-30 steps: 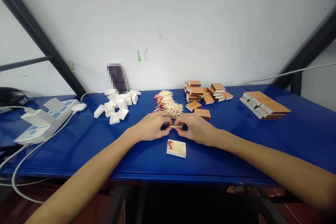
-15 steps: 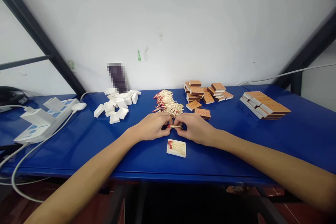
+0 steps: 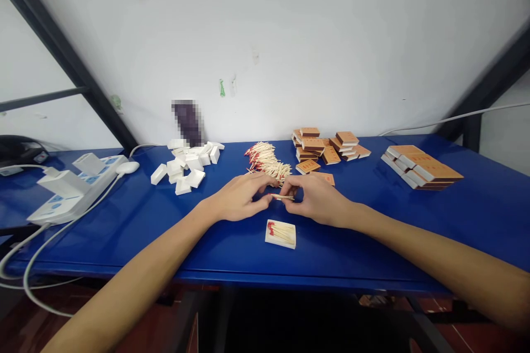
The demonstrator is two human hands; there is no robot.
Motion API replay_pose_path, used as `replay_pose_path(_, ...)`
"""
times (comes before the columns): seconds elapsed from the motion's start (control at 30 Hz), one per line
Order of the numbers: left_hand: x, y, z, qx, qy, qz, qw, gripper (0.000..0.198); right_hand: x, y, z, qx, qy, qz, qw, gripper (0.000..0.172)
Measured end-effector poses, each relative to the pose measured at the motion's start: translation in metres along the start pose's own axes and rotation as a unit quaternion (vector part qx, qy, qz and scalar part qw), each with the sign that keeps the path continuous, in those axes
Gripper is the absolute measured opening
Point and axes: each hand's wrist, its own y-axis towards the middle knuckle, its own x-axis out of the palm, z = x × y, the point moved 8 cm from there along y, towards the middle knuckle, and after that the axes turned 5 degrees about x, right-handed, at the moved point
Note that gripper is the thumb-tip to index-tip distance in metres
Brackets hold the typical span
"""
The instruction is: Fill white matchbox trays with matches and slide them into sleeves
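A few matches (image 3: 285, 197) lie sideways in the pinch of my right hand (image 3: 321, 201), red heads pointing left. My left hand (image 3: 240, 196) faces it, thumb and fingers spread apart, the thumb tip close to the match heads; whether it touches them I cannot tell. Just beyond both hands is a loose pile of red-tipped matches (image 3: 267, 161). Nearer to me, a white matchbox tray (image 3: 280, 244) lies flat with several matches inside, their heads at its left end.
White empty trays (image 3: 192, 162) are heaped at the left back, by a pixelated dark object (image 3: 188, 123). Orange matchbox sleeves (image 3: 311, 145) are piled right of the matches. Stacked matchboxes (image 3: 422, 167) stand farther right. A power strip (image 3: 74, 193) with white cables occupies the left.
My left thumb and fingers have parted from the matches, which both hands gripped before. My right hand now holds them slightly farther right. The view has shifted a little.
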Motion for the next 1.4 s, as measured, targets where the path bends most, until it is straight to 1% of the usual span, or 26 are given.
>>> replay_pose_path(0.1, -0.008, -0.002, 0.000, 0.006, -0.027, 0.025, 0.999, 0.030, -0.004, -0.004, -0.006, 0.028, 0.046, -0.020, 0.998, 0.003)
replay_pose_path(0.23, -0.007, -0.001, 0.002, 0.029, -0.035, 0.015, 0.999, 0.025, 0.002, -0.012, -0.016, 0.038, 0.093, -0.065, 0.993, 0.003)
replay_pose_path(0.4, -0.002, 0.000, 0.000, 0.018, -0.022, 0.001, 1.000, 0.024, 0.016, -0.023, -0.027, 0.039, 0.087, -0.131, 0.987, 0.006)
replay_pose_path(0.47, -0.001, 0.000, 0.001, 0.019, -0.020, -0.009, 1.000, 0.022, 0.019, -0.026, -0.030, 0.034, 0.069, -0.141, 0.987, 0.006)
replay_pose_path(0.63, 0.001, 0.001, 0.003, 0.023, -0.020, -0.022, 0.999, 0.019, 0.020, -0.027, -0.032, 0.023, 0.010, -0.129, 0.991, 0.008)
replay_pose_path(0.83, 0.003, 0.001, 0.003, 0.025, -0.019, -0.027, 0.999, 0.017, 0.013, -0.026, -0.034, 0.015, 0.008, -0.104, 0.994, 0.009)
replay_pose_path(0.9, 0.004, 0.001, 0.001, 0.020, -0.017, -0.030, 0.999, 0.017, 0.015, -0.027, -0.035, 0.014, 0.008, -0.109, 0.994, 0.008)
replay_pose_path(1.0, 0.006, 0.000, -0.001, 0.017, -0.010, -0.034, 0.999, 0.017, 0.020, -0.028, -0.035, 0.010, -0.001, -0.120, 0.993, 0.012)
replay_pose_path(1.07, 0.007, 0.000, -0.001, 0.016, -0.005, -0.034, 0.999, 0.017, 0.023, -0.028, -0.034, 0.009, -0.009, -0.124, 0.992, 0.012)
replay_pose_path(1.2, 0.007, 0.000, -0.001, 0.017, 0.000, -0.036, 0.999, 0.017, 0.023, -0.027, -0.032, 0.003, -0.032, -0.123, 0.992, 0.011)
replay_pose_path(1.4, 0.006, 0.000, 0.000, 0.009, 0.002, -0.039, 0.999, 0.016, 0.019, -0.030, -0.043, -0.051, -0.080, -0.140, 0.986, 0.010)
